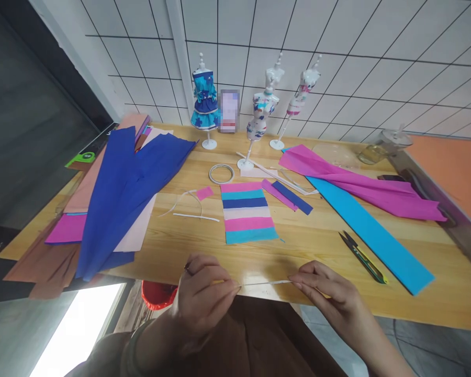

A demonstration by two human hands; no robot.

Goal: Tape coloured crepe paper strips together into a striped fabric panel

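My left hand (206, 296) and my right hand (329, 293) each pinch one end of a thin white strip (265, 283), stretched between them at the near edge of the wooden table (329, 246). Just beyond the strip lies a striped paper piece (248, 212) in pink, cyan, blue and white bands. A roll of tape (221, 173) sits behind it. Short white strips (195, 216) and a small pink scrap (204, 192) lie to its left.
Blue crepe paper (121, 193) covers pink and brown sheets at left. Magenta paper (361, 186) and a cyan strip (372, 235) lie at right, with small snips (363, 257) beside them. Three dressed mini mannequins (259, 112) stand along the tiled wall. A glass jar (384, 146) is far right.
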